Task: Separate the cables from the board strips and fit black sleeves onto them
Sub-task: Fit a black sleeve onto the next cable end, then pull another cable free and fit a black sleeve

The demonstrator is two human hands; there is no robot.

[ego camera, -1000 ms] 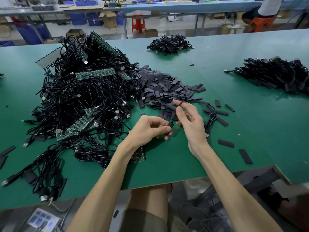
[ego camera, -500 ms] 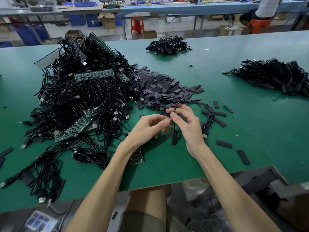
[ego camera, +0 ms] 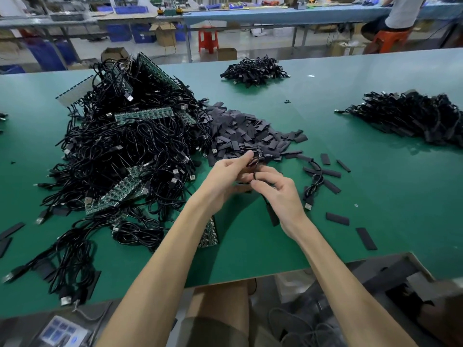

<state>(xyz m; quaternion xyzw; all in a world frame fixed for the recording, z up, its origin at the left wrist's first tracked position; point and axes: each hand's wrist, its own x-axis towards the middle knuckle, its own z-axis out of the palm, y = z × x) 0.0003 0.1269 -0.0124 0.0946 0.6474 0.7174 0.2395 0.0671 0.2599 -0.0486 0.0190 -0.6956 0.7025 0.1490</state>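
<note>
Big tangled heap of black cables (ego camera: 120,151) w/ green board strips (ego camera: 144,113) lies left of both hands, pile of flat black sleeves (ego camera: 240,134) just beyond them, L hand (ego camera: 225,181) & R hand (ego camera: 280,194) close together, both pinching one thin black cable (ego camera: 256,161), its fitted black sleeve (ego camera: 272,216) hanging under R palm.

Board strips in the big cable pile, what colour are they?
Green, with rows of small components along them. The board strips show best in the head view.
</note>
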